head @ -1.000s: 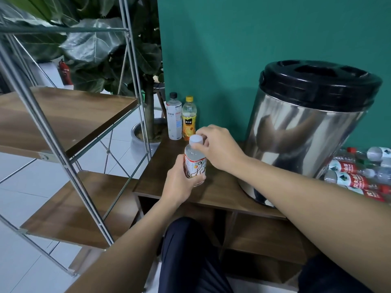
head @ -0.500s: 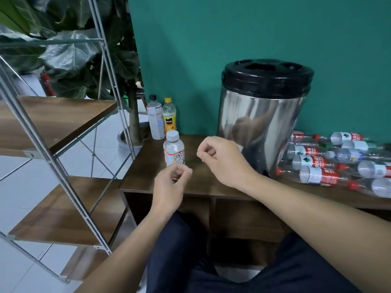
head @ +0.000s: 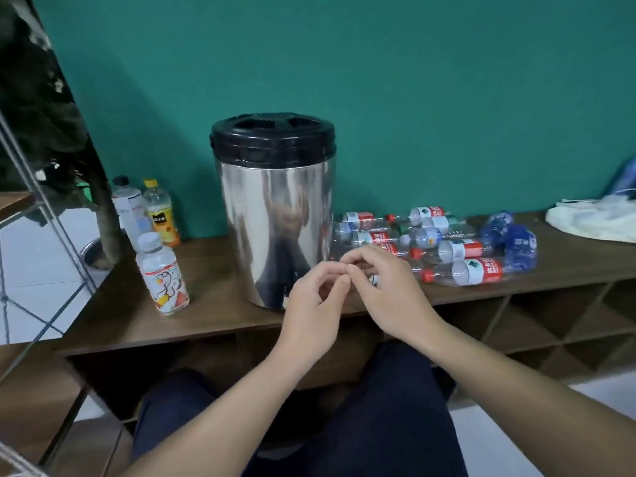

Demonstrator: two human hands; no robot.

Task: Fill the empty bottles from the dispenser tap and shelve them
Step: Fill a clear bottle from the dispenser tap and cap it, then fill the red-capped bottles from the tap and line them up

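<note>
A steel dispenser (head: 275, 222) with a black lid stands on the wooden cabinet top (head: 220, 304). Its tap is hidden behind my hands. To its left stands a capped, filled bottle with a white-and-orange label (head: 162, 275). Several empty red-labelled bottles (head: 463, 271) lie on their sides to the right of the dispenser. My left hand (head: 315, 304) and my right hand (head: 389, 287) hover together in front of the dispenser's base, fingers loosely curled and fingertips nearly touching, holding nothing.
Two more bottles, a clear one (head: 127, 208) and an orange-juice one (head: 159, 211), stand at the back left. Crushed blue bottles (head: 512, 239) and a white cloth (head: 599, 218) lie at the right. A metal shelf frame (head: 51, 228) and a plant are at the left.
Both hands let go of the white-and-orange bottle, which now stands on the cabinet. The hands moved right, in front of the dispenser, and my view turned right.
</note>
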